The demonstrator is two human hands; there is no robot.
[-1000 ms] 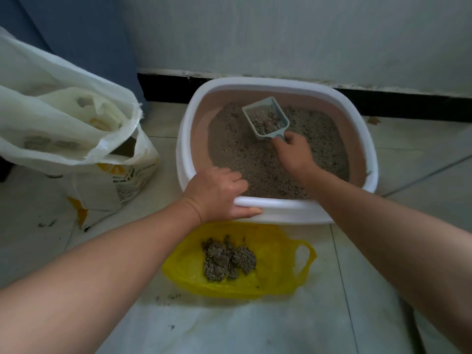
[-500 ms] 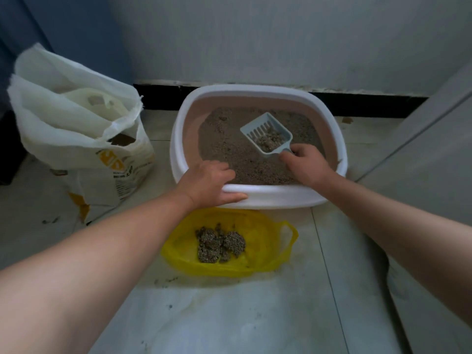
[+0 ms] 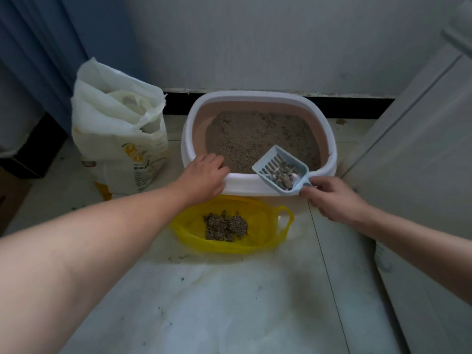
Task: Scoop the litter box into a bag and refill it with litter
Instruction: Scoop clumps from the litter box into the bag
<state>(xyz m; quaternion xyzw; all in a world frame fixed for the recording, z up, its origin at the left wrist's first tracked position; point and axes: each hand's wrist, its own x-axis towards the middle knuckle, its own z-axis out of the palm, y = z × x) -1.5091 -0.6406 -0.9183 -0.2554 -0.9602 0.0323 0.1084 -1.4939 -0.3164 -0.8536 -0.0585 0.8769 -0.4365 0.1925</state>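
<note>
Head view: white woven litter sack, top open, stands left of the white-rimmed pink plastic litter box. Left hand lies palm-down on the box's near rim, fingers curled over the edge. Yellow plastic bag with dark clumps lies on the floor just in front of the box. Right hand pinches the handle of the pale blue slotted scoop, loaded with clumps, over the box's near-right rim.
</note>
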